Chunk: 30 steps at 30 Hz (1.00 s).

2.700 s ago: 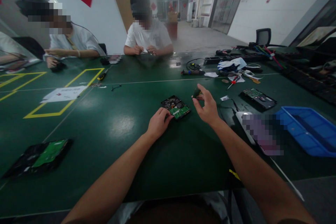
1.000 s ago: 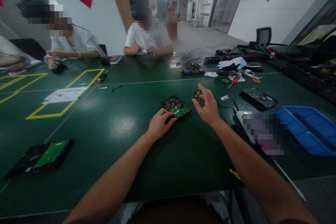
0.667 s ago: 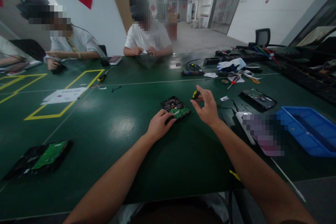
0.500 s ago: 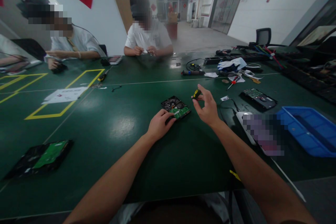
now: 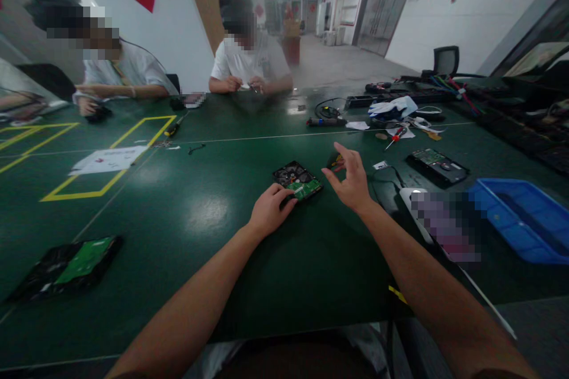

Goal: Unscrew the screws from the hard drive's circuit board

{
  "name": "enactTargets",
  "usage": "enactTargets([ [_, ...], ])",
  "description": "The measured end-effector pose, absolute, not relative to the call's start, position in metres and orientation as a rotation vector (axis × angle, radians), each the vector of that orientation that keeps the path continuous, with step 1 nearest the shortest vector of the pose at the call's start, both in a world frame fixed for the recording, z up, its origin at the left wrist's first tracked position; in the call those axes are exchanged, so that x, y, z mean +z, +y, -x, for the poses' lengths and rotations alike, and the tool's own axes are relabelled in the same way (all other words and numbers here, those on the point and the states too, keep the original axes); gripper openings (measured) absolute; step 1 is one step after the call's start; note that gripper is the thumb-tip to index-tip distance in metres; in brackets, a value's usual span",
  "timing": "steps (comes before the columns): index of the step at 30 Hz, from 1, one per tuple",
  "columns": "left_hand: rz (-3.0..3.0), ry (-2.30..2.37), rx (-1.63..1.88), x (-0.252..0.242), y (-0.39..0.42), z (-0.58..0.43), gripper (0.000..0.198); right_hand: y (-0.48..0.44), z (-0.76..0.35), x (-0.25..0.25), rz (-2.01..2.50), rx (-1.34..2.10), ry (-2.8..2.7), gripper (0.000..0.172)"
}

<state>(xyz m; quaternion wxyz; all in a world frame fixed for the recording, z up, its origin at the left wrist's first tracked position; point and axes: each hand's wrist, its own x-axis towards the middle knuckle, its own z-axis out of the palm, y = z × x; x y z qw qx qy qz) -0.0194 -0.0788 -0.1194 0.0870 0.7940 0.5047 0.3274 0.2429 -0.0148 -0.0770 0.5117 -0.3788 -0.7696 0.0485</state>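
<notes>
A hard drive [image 5: 291, 174] with a green circuit board lies on the green table in front of me. My left hand [image 5: 269, 211] grips its near-left edge, thumb and fingertips against the board side. Just right of the drive, my right hand [image 5: 354, 182] is raised above the table around a small screwdriver [image 5: 335, 160] with a black and yellow handle. Its thumb and index finger are spread, while the other fingers curl at the handle. The screwdriver's shaft and tip cannot be made out.
Right of me are another hard drive [image 5: 438, 167], a blue tray [image 5: 524, 219] and a red-handled screwdriver [image 5: 399, 134]. A third drive [image 5: 84, 263] lies at left. Cables and a dark electric screwdriver [image 5: 326, 122] lie farther back. Co-workers sit across the table.
My right thumb and index finger have opened away from the screwdriver handle, which has turned and sits deeper among the fingers. My left hand and the hard drive stay in place.
</notes>
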Motion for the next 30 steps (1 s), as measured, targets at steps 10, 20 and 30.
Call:
enactTargets([
  [10, -2.372, 1.492, 0.993, -0.1205, -0.0781, 0.0199, 0.027, -0.0162, -0.2430, -0.0754, 0.920, 0.122, -1.840, 0.069],
  [20, -2.358, 1.501, 0.961, -0.1207, -0.0771, 0.0204, 0.029, -0.0144, -0.2431, -0.0788, 0.882, 0.247, -1.839, 0.075],
  [30, -2.373, 1.496, 0.959, -0.1212, -0.0777, 0.0209, 0.028, -0.0142, -0.2414, -0.0794, 0.919, 0.217, -1.799, 0.066],
])
